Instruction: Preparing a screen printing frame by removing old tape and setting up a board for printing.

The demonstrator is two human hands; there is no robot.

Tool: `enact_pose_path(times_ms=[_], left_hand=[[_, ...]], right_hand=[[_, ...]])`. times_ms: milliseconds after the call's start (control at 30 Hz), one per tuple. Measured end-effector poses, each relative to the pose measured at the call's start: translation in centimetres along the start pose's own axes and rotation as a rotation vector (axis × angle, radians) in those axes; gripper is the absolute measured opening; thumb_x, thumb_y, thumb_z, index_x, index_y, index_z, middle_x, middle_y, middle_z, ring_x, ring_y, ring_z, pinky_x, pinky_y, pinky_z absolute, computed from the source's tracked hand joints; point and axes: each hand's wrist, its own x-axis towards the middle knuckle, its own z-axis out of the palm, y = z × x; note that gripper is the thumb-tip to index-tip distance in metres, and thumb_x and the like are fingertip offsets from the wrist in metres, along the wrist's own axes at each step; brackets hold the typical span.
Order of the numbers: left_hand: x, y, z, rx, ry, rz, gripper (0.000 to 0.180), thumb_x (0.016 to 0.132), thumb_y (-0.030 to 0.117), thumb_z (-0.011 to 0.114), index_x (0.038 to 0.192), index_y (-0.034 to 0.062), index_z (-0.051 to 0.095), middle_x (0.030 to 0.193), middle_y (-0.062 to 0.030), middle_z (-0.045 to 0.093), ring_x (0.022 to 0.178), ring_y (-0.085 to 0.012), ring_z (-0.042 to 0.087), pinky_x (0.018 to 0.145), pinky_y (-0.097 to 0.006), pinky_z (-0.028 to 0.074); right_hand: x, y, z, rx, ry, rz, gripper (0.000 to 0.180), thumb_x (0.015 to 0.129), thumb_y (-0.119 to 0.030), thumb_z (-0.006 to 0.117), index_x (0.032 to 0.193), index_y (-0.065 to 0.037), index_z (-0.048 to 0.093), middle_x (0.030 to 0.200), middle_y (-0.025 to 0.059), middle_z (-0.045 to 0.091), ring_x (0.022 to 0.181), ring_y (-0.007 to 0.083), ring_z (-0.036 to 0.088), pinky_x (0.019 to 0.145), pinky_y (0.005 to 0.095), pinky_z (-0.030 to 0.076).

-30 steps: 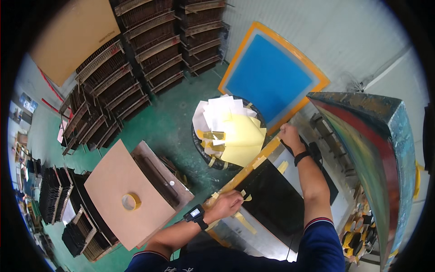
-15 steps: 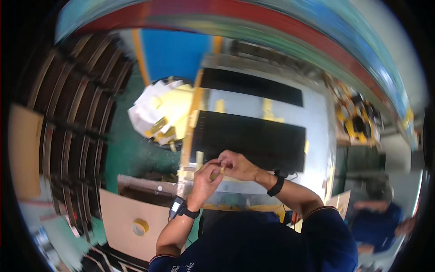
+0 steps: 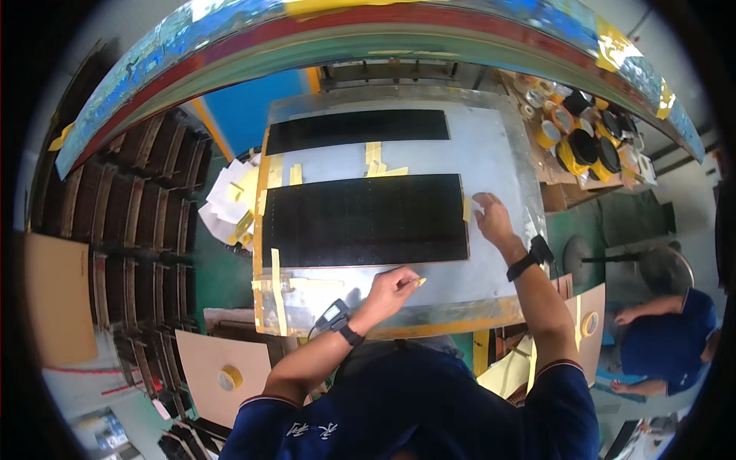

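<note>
A small yellow tape piece (image 3: 420, 282) sits pinched in the left hand (image 3: 391, 287) near the surface's (image 3: 491, 153) front edge, below the near black sheet (image 3: 364, 220). The right hand (image 3: 491, 218) lies flat, grip open, at that sheet's right end. Tape rolls (image 3: 571, 134) crowd the far right corner. Half a second ago both hands met together

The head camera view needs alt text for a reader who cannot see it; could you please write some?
Seen from above, a person's right hand presses the right edge of a black panel on a metal table, while the left hand holds a small strip of yellow tape near its front edge.
</note>
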Motion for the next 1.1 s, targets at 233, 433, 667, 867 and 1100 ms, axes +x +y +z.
enact_pose_path(times_ms=[233,433,667,867,1100], left_hand=[[5.9,-1.4,4.7,-0.047,0.196,0.141,0.009,0.087,0.002,0.071,0.091,-0.0016,0.064,0.1,-0.0058,0.064,0.078,-0.0111,0.062,0.068,-0.025,0.052],[8.3,-2.8,5.9,0.07,0.326,0.137,0.008,0.085,0.0,0.07,0.09,-0.0015,0.064,0.095,-0.0075,0.067,0.073,-0.0127,0.064,0.066,-0.025,0.052],[8.2,-2.6,5.9,0.007,0.324,0.127,0.007,0.086,0.0,0.069,0.09,-0.0012,0.064,0.092,-0.007,0.067,0.071,-0.0104,0.063,0.063,-0.024,0.051],[8.0,-2.6,5.5,-0.003,0.316,0.128,0.006,0.086,0.0,0.068,0.09,-0.0018,0.063,0.095,-0.007,0.067,0.072,-0.0093,0.063,0.064,-0.023,0.051],[7.2,-0.6,4.7,-0.133,0.218,0.096,0.023,0.086,0.0,0.068,0.108,0.0007,0.064,0.096,-0.0074,0.069,0.079,-0.0088,0.065,0.07,-0.024,0.054]], right_hand=[[2.6,2.2,0.8,-0.166,-0.192,-0.285,0.031,0.081,0.003,0.057,0.11,-0.003,0.064,0.107,0.018,0.065,0.103,0.0369,0.06,0.094,0.0429,0.049],[3.1,2.7,1.7,-0.183,-0.203,-0.332,0.028,0.081,0.003,0.056,0.107,-0.001,0.065,0.103,0.0187,0.066,0.1,0.036,0.061,0.092,0.0436,0.049],[3.8,3.1,1.5,-0.056,-0.172,-0.377,0.029,0.074,0.003,0.062,0.102,0.0,0.065,0.091,0.0195,0.067,0.089,0.039,0.063,0.082,0.0465,0.052],[3.8,2.2,-0.9,0.157,-0.472,-0.065,0.021,0.073,-0.004,0.071,0.092,0.002,0.066,0.079,0.0158,0.068,0.07,0.0255,0.067,0.068,0.0357,0.055],[-4.4,-7.0,-0.6,0.604,-0.55,0.139,0.018,0.073,-0.004,0.075,0.085,0.001,0.063,0.071,0.0052,0.063,0.068,0.0084,0.057,0.062,0.0271,0.051]])
